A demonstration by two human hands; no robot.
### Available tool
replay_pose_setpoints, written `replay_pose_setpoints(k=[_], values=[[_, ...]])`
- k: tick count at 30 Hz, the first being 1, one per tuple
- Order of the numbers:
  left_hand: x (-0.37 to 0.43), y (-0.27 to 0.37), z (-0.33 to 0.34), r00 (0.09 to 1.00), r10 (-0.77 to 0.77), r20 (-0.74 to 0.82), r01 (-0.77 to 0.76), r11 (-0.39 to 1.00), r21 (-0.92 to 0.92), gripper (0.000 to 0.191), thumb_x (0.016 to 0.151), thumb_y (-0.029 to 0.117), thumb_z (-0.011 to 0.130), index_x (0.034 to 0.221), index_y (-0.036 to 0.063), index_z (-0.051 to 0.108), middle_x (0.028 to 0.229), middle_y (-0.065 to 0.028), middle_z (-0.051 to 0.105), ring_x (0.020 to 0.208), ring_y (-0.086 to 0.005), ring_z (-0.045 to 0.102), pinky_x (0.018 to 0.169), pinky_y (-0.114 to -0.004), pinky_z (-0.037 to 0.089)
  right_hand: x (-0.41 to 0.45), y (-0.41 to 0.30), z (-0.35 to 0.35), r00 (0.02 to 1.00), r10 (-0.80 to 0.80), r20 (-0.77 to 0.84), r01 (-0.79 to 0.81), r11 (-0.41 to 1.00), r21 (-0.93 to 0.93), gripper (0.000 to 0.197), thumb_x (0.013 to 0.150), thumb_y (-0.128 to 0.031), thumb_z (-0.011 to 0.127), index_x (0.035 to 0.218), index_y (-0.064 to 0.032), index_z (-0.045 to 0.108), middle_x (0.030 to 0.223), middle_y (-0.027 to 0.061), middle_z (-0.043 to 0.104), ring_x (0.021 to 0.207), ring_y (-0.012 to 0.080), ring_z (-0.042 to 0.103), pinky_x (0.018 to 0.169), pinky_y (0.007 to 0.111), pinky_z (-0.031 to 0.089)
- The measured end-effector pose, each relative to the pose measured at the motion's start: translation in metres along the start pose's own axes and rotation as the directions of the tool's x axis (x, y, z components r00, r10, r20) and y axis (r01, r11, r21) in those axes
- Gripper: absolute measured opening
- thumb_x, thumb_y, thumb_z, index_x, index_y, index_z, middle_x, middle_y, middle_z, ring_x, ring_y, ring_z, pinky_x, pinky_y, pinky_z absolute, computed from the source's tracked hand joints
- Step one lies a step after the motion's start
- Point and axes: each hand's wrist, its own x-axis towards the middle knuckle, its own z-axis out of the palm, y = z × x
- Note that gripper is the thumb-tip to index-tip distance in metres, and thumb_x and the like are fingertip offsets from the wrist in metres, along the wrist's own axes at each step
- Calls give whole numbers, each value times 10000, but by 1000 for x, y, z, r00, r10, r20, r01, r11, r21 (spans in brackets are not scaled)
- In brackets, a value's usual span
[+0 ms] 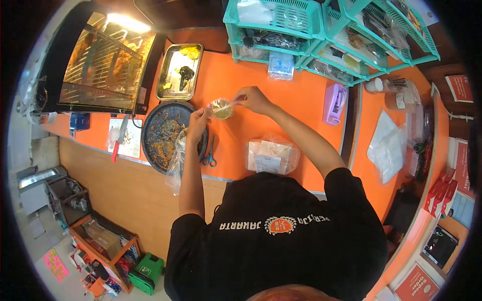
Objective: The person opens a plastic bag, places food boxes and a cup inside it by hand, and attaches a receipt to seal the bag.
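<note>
A small clear plastic bag [222, 110] with greenish-brown contents is stretched between my two hands over the orange counter. My left hand [197, 122] pinches its left side with thumb and fingers. On the other side, my right hand [251, 100] pinches a gathered end of the plastic. Beneath my left forearm lies a round dark stone mortar plate [160, 139] smeared with brown and orange paste; a crumpled clear bag [176, 165] hangs over its edge. Just right of the plate is a pair of blue-handled scissors [209, 158]. A plastic-wrapped packet with papers [270, 156] rests close to my body.
A metal tray [175, 81] with yellow food and a black-handled tool sits behind the plate. At left are a lit glass food warmer [109, 67] and a red-handled knife [119, 139] on a white board. Turquoise racks [278, 26] and a purple tape dispenser [334, 103] stand back right.
</note>
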Motion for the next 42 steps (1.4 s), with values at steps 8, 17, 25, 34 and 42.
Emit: replay_pose_setpoints(k=[8, 17, 25, 34, 42], values=[[2, -36, 5, 992, 47, 120, 22, 852, -524, 146, 1020, 236, 685, 922, 133, 648, 882, 42, 662, 681, -40, 502, 616, -230, 412, -29, -13, -21, 960, 275, -48, -212, 829, 518, 122, 900, -55, 776, 1007, 1, 755, 970, 73, 775, 893, 135, 722, 828, 282, 575], [0, -59, 44, 965, -116, 235, 227, 817, -530, 125, 1010, 211, 695, 926, 137, 640, 884, 67, 599, 689, -12, 438, 543, -197, 349, -93, 41, -32, 925, 356, -133, -282, 878, 386, 66, 930, -45, 738, 985, -8, 742, 971, 73, 767, 857, 130, 715, 785, 295, 582], [-16, -30, 82, 957, 35, 288, 30, 975, -221, 180, 950, 160, 757, 835, 130, 621, 825, 67, 609, 678, -16, 505, 535, -203, 361, -117, 37, -25, 907, 389, -161, -173, 694, 698, 207, 930, -8, 711, 1129, -12, 651, 1043, 62, 688, 984, 140, 683, 839, 306, 577], [-23, -30, 107, 983, 51, 178, -16, 981, -191, 188, 909, 94, 785, 807, 99, 627, 842, 41, 623, 698, -38, 498, 530, -208, 377, -117, 27, -14, 838, 470, -278, -114, 649, 752, 401, 891, 30, 732, 1261, -42, 596, 1203, 77, 612, 980, 128, 631, 815, 283, 550], [-17, -44, 103, 956, 248, 157, -264, 960, 91, 186, 931, 173, 769, 848, 14, 717, 774, 6, 633, 733, -59, 566, 586, -228, 425, -120, 31, 4, 826, 507, -245, -250, 720, 648, 320, 939, -204, 771, 1194, -46, 661, 1101, 38, 673, 933, 85, 615, 766, 258, 508]])
